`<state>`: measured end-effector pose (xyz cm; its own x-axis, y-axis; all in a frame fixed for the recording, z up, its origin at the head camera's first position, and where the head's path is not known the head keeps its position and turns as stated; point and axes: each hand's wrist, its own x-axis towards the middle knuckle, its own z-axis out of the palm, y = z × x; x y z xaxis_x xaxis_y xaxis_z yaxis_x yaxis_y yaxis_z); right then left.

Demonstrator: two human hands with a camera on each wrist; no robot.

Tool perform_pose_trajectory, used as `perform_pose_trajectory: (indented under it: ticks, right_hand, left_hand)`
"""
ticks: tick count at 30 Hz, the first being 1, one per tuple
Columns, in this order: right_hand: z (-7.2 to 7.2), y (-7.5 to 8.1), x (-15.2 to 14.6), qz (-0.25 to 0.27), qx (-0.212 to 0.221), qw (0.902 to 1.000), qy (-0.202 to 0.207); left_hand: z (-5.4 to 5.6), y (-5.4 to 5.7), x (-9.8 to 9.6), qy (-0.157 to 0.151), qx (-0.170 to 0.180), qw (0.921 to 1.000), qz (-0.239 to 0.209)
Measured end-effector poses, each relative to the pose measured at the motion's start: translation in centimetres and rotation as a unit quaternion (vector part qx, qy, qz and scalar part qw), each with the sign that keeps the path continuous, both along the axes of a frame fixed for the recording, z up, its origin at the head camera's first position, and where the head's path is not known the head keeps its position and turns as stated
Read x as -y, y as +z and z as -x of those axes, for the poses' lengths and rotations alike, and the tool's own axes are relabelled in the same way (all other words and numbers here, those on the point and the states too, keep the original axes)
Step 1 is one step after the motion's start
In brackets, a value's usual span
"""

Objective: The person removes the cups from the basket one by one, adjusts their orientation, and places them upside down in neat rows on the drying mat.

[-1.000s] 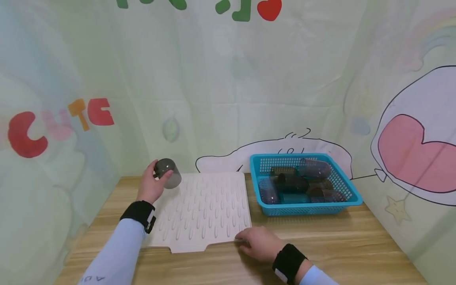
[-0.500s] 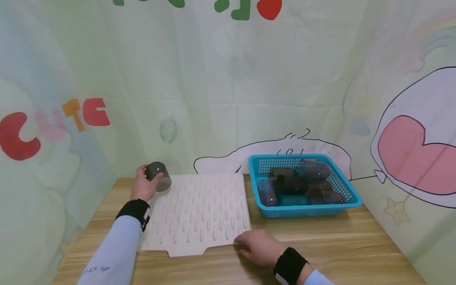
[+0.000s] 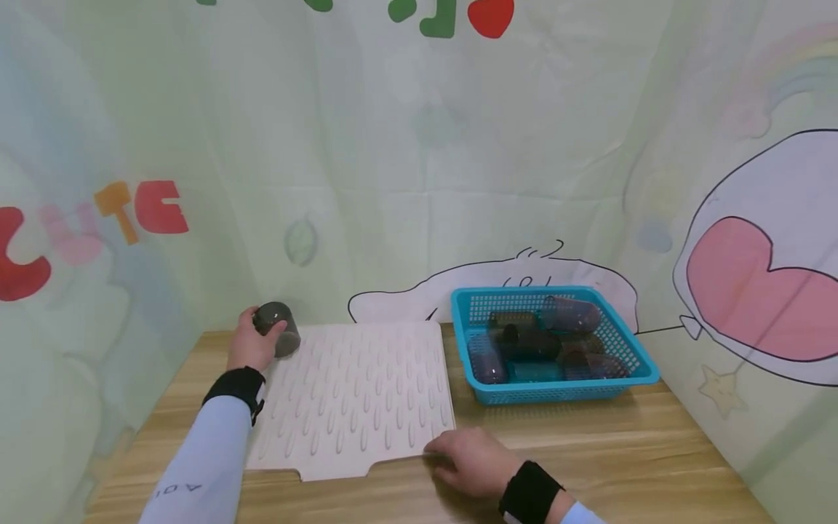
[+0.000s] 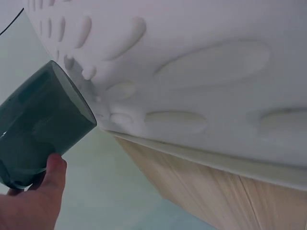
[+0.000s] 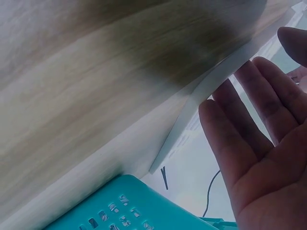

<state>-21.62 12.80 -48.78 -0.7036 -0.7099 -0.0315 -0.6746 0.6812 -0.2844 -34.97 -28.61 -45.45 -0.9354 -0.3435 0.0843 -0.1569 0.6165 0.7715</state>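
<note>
My left hand (image 3: 250, 345) grips a dark translucent cup (image 3: 285, 320) over the far left corner of a white ridged board (image 3: 356, 397). In the left wrist view the cup (image 4: 45, 122) is tilted, its round rim towards the board's raised oval ridges. Whether the rim touches the board I cannot tell. At the board's near right corner rests my right hand (image 3: 473, 462), its fingertips by the edge. The right wrist view has this hand's fingers (image 5: 223, 139) stretched out along the board's rim, holding nothing.
A blue plastic basket (image 3: 540, 395) stands right of the board, with several dark translucent cups (image 3: 533, 342) lying in it. Everything rests on a wooden table (image 3: 602, 444). A printed cloth backdrop (image 3: 366, 182) rises behind and at both sides.
My left hand has moved the cup leftwards and slightly down, to the board's far left corner. The right hand has stayed at the near right corner. The head view has shifted slightly right.
</note>
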Motion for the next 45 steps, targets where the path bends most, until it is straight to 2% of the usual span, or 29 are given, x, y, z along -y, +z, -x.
perform_pose_trajectory:
  ticks: [8,13,19,25,37,41,45]
  right_hand:
    - [0.1,-0.2,0.1,-0.001,-0.018,0.9997,0.017]
    - [-0.1,0.2,0.2,-0.004,-0.013,0.9998,0.016]
    - [-0.2,0.5,0.3,-0.007,-0.004,0.9999,0.013]
    - [-0.2,0.7,0.2,-0.006,-0.007,0.9999,0.008]
    - [-0.2,0.8,0.3,-0.011,0.004,0.9999,0.005]
    - [-0.2,0.7,0.3,-0.012,0.002,0.9999,0.007]
    - [-0.2,0.7,0.3,-0.014,0.0,0.9999,0.006]
  left_hand:
    - [0.1,-0.1,0.5,0.007,0.005,1.0,0.002]
    - [0.1,-0.1,0.6,0.006,0.01,0.9998,0.014]
    - [0.5,-0.4,0.8,0.003,0.01,0.9996,0.024]
    - [0.9,-0.6,0.8,-0.003,0.014,0.9995,0.027]
    - [0.9,-0.7,0.6,-0.011,0.017,0.9995,0.026]
    - [0.9,-0.9,0.9,-0.008,0.014,0.9993,0.034]
    - [0.6,-0.8,0.7,0.006,-0.005,0.9993,0.038]
